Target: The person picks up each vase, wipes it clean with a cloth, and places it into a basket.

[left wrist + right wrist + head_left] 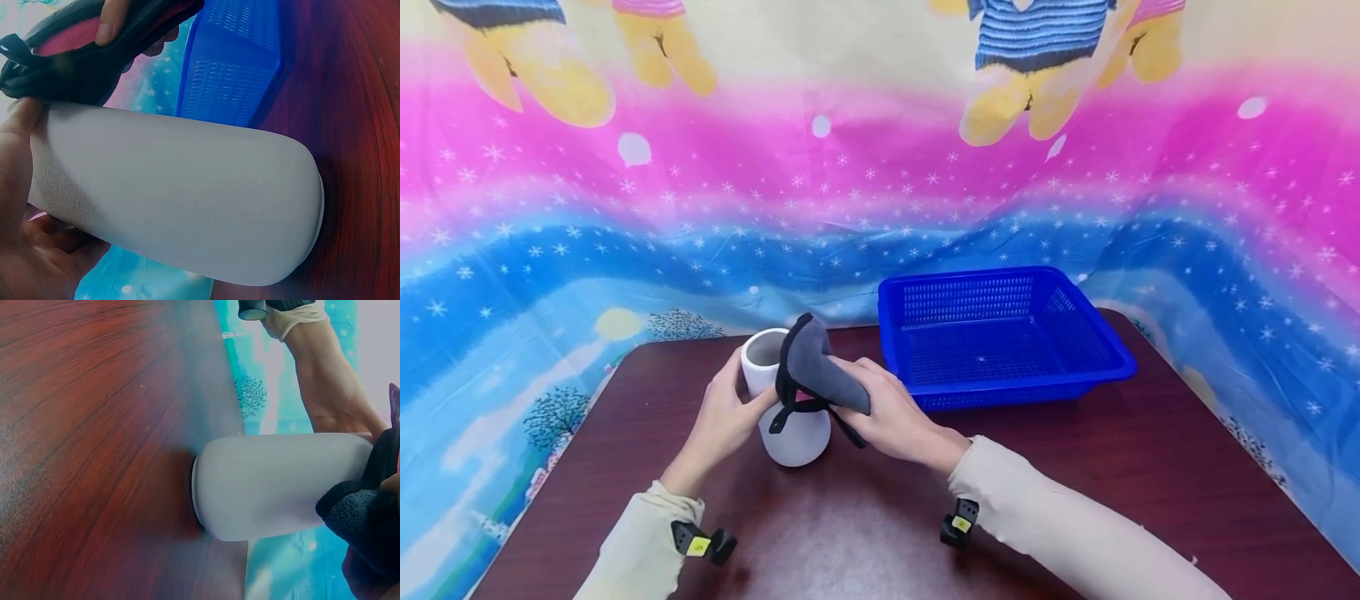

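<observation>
Head view: a white vessel point(797, 437) and a soft grey piece point(820, 367), just left of centre

The white vessel stands on the dark red table point(850, 533), hollow mouth upward, with a blue basket point(1000, 393) to the right of it in the frame. My left hand point(728, 408) wraps round its upper part, thumb along the near side. My right hand point(887, 408) pinches the grey piece beside the rim; in the upper left of the left wrist view my thumb presses by its pink lining point(72, 36), with fingers behind. I cannot tell whether any of the grey piece goes inside the mouth.

I judge the vessel stiff and fairly weighty, perhaps ceramic, so a knock could chip it. Its wall looks matt and finely grained, which should give fair grip; I would hold it round the body, below the rim, thumb against fingers. The grey piece seems light and floppy, likely to fold under pressure; its black edging point(786, 367) or the black loop point(778, 419) looks the surest place to pinch.

No brand or writing shows on either. Yellow labels point(697, 546) on the black wrist cameras point(724, 547), lower left and lower middle of the head view, carry marks too small to read.
</observation>
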A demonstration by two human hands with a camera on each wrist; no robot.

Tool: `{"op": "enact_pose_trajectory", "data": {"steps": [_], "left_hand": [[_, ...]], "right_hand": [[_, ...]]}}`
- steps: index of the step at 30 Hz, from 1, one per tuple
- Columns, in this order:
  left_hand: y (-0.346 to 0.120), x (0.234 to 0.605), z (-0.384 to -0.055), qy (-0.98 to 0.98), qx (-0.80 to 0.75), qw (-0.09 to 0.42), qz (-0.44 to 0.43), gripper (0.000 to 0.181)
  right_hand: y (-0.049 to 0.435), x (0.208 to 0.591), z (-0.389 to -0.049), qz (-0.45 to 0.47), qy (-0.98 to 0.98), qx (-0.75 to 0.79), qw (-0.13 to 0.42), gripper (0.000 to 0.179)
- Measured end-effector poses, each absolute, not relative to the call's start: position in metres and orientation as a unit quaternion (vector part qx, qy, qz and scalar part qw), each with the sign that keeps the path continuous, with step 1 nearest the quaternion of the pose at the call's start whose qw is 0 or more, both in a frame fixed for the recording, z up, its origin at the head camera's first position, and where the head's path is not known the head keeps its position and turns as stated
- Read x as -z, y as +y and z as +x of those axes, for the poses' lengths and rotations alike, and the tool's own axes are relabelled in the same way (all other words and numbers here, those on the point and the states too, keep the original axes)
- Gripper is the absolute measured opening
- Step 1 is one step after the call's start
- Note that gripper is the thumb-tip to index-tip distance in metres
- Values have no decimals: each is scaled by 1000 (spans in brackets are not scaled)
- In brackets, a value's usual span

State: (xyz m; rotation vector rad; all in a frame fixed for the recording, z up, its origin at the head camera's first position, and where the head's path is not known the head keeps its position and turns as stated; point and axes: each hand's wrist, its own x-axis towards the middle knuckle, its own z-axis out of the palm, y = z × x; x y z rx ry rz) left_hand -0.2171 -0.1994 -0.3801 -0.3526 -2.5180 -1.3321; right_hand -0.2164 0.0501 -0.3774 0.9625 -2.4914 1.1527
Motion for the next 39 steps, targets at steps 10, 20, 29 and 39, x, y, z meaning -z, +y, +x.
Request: {"op": "enact_pose_trajectory", "data": {"steps": [10,20,29,39], "left_hand": [[-199,382,-217,-865,467,130,-127,68],[-199,383,-217,-865,467,131,-125,67],[-199,383,-216,-861,475,129,-126,69],[-197,385,-217,-861,468,149,-130,63]], "right_hand": [[48,379,-217,329,-854,-388,114,55],[46,380,-216,331,-849,-397,106,57],[45,385,-214,323,-851,-402,95,58],[44,390,-213,325,-854,-394,98,56]]}}
